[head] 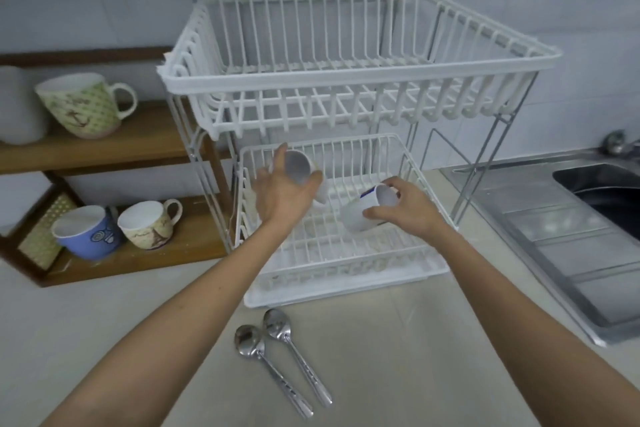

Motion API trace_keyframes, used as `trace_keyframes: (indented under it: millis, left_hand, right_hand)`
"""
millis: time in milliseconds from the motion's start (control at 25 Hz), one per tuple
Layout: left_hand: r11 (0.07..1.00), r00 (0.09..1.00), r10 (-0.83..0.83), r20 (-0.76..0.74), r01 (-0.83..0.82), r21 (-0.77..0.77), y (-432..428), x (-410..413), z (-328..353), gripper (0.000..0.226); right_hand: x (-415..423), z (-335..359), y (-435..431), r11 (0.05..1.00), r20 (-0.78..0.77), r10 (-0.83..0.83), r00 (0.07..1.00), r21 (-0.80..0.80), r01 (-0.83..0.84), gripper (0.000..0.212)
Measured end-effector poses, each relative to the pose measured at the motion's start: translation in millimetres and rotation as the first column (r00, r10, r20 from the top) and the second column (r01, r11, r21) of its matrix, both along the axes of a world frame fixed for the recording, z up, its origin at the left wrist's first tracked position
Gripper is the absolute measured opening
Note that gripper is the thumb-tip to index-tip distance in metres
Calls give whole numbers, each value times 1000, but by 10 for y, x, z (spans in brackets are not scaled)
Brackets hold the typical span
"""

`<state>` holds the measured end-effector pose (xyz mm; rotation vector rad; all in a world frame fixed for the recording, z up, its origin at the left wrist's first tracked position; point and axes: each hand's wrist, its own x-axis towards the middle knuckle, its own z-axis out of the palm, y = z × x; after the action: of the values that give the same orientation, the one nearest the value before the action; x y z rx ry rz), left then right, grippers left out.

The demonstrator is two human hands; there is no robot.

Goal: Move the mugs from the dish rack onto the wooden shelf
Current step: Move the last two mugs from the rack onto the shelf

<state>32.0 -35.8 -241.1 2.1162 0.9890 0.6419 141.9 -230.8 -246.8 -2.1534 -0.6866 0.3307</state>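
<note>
A white two-tier dish rack (346, 83) stands on the counter. My left hand (280, 198) grips a plain white mug (298, 166) tilted on its side over the lower basket, its mouth facing me. My right hand (405, 208) holds a second white mug (367, 208) with a blue mark, also tilted, resting in the lower basket. The wooden shelf (138, 253) at the left carries a blue mug (86, 232) and a cream patterned mug (149, 224) on its lower board, and a green patterned mug (81, 104) on its upper board. The rack's top basket holds nothing.
Two metal spoons (277, 350) lie on the counter in front of the rack. A steel sink (595, 191) with a drainboard lies at the right. A white container (19, 107) stands at the upper shelf's left end. A framed woven panel (45, 232) leans on the shelf's left side.
</note>
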Motion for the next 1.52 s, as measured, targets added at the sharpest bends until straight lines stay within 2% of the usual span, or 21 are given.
trace_keyframes:
  millis: [80,240,440,680,880,1040,1240,1520]
  left_hand:
    - [997,998,-60,-16,61,48,-113,-170,164,82]
    - [974,978,-194,-75,201,108,-266,-658,414,78]
    - [902,905,-351,-239,396,175,-65,-1579,591,80]
    - [870,840,-350,-415,455,187,714,-2463,645,73]
    - [898,849,-286,-445,399,184,1262,-2721,532,78]
    - [926,876,-242,-418,337,169,1645,-2731,520,76]
    - [934,885,-231,-404,318,163,1943,-2575,484,77]
    - [910,839,-259,-479,378,170,2250,-2231,378,78]
  right_hand:
    - [-66,306,-68,993,-6,-4,1000,-115,3,53]
    - [-437,883,-182,971,-81,5,997,-240,-25,50]
    - [-1320,1366,-81,968,47,-5,999,-249,17,40]
    - [-2412,1718,431,971,103,142,984,-209,-118,39]
    - [-2872,1850,1125,960,242,242,940,-200,-195,55]
    - [-2880,1980,1826,941,417,274,867,-303,-152,68]
    - [-2470,2146,2701,917,471,251,846,-396,-51,51]
    - [-1788,2045,3518,882,491,147,859,-459,111,42]
